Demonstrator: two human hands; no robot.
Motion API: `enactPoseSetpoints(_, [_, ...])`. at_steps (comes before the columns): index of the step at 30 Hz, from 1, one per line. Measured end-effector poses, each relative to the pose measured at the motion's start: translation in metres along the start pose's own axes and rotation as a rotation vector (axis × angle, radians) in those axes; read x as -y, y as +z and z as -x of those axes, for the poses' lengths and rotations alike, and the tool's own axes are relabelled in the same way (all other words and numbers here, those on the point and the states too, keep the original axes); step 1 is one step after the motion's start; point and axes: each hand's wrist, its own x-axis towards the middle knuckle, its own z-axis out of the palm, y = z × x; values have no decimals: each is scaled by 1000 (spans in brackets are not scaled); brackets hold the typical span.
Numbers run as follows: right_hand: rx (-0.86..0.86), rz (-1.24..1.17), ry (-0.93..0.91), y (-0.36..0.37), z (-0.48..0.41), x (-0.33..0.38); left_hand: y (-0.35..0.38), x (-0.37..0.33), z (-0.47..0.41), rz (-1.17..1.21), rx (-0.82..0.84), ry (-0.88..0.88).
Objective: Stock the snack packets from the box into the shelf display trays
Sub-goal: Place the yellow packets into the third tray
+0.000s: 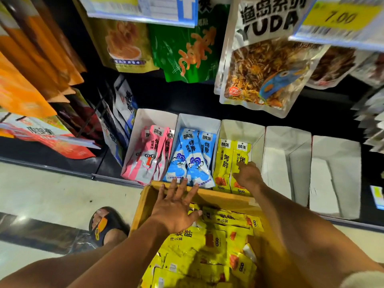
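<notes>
Head view: I am looking down at a low shelf (116, 177) and a box on the floor.
My left hand (176, 210): it is spreading out flat, fingers wide apart, holding nothing. It is hovering over the far edge of the cardboard box (149, 196).
My right hand (247, 175): it is reaching into the third tray and touching the yellow packets standing there. I cannot tell if my fingers are pinching one or just pushing on it.
Yellow snack packets in the box (209, 244): lots are lying in a messy pile inside it.
Third tray (241, 129): two yellow packets (225, 161) are standing up in front, side by side.
First tray (153, 117): pink packets (149, 154) are leaning in it.
Second tray (197, 121): blue packets (193, 159) are leaning in it, just beside the pink ones.
Other white trays (286, 154): they are sitting to the right of the yellow one.
Big bags (264, 65): they are hanging above the trays.
My foot (104, 225): it is wearing a sandal, on the floor left of the box.
</notes>
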Motion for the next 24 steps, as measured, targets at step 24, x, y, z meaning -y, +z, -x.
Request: enactPoseSetpoints(24, [-80,49,-343,38,258,18,138,12,171,16,-347,-165])
